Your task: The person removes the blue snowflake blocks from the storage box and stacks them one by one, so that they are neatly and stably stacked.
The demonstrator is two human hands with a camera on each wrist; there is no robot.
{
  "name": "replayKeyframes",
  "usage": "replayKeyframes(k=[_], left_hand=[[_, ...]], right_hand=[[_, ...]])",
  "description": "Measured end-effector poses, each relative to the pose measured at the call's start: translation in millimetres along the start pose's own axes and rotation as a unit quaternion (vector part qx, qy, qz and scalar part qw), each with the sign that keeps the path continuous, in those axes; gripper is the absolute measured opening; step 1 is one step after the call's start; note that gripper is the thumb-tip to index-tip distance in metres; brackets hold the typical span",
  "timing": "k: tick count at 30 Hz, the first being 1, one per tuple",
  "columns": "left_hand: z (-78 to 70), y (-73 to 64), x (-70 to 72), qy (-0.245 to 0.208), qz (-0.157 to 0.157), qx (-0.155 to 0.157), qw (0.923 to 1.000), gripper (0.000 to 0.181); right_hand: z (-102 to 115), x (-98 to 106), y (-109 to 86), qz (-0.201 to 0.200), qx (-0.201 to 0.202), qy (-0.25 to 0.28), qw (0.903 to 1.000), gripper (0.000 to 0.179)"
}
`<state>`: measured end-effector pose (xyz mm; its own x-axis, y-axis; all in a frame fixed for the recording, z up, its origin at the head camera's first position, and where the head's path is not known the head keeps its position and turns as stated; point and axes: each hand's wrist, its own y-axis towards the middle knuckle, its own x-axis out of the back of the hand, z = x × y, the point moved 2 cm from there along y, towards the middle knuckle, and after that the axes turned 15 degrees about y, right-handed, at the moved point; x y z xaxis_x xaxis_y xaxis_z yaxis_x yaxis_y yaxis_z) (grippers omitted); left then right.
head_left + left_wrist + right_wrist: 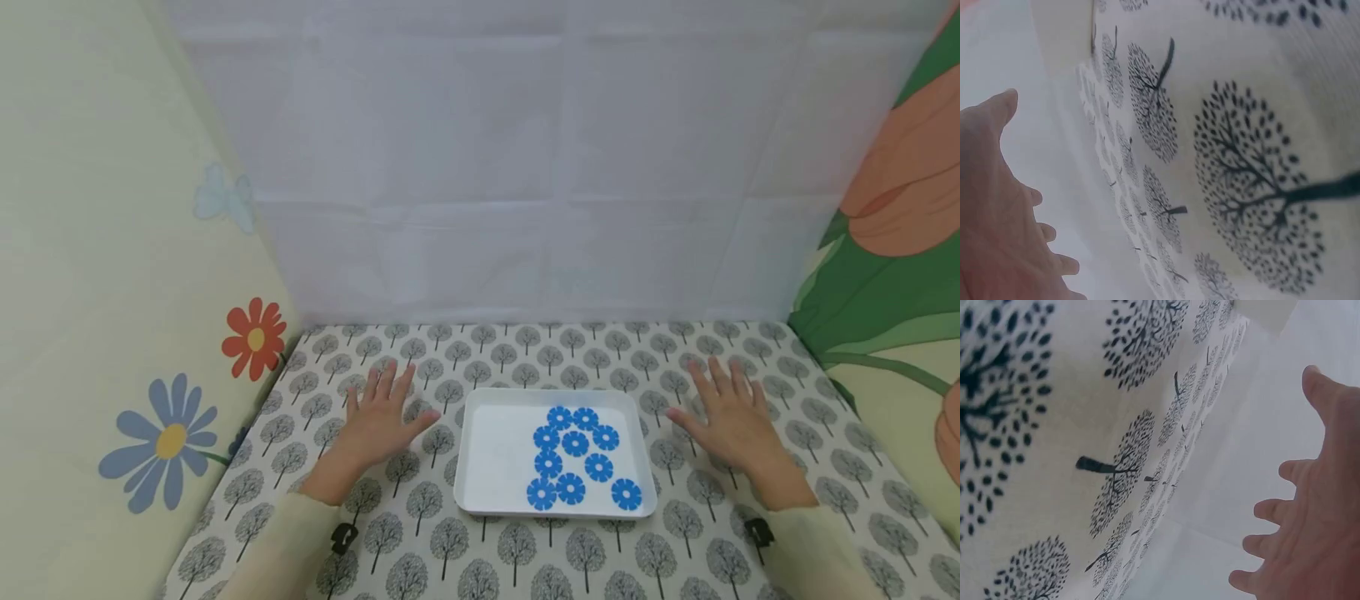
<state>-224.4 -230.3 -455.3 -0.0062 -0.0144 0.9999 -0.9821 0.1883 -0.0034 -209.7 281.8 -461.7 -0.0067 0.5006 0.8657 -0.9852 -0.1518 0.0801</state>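
A white rectangular tray (495, 454) lies between my two hands on the tree-print cloth. Several blue flower-shaped discs (575, 443) with notched edges are spread over its middle and right side. To the left of the tray is my left hand (381, 427), fingers spread and straight, holding nothing. My right hand (731, 425) is on the tray's other side, likewise spread and free of any object. Both wrist views show the left palm (1004, 219) and the right palm (1316, 525) facing the cloth, with only a tray corner at the top edge.
The table's cloth (517, 546) carries a grey tree pattern. Behind it hangs a creased white sheet (525, 167). A flower-printed panel (90, 292) stands at the left, and another panel with large tulips (900, 192) at the right.
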Motion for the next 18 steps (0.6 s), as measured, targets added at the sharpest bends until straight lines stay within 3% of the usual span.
replayKeyframes(k=[10,18], left_hand=[[-23.1,-1.3,8.2,-0.037,-0.032,-0.023,0.9985,0.091],[-43.0,-1.0,11.8,-0.039,-0.063,-0.043,0.9963,0.086]], right_hand=[[7,1,1.8,0.003,0.017,0.011,0.9998,0.091],[16,-7,0.3,0.030,0.000,0.136,0.9903,0.083]])
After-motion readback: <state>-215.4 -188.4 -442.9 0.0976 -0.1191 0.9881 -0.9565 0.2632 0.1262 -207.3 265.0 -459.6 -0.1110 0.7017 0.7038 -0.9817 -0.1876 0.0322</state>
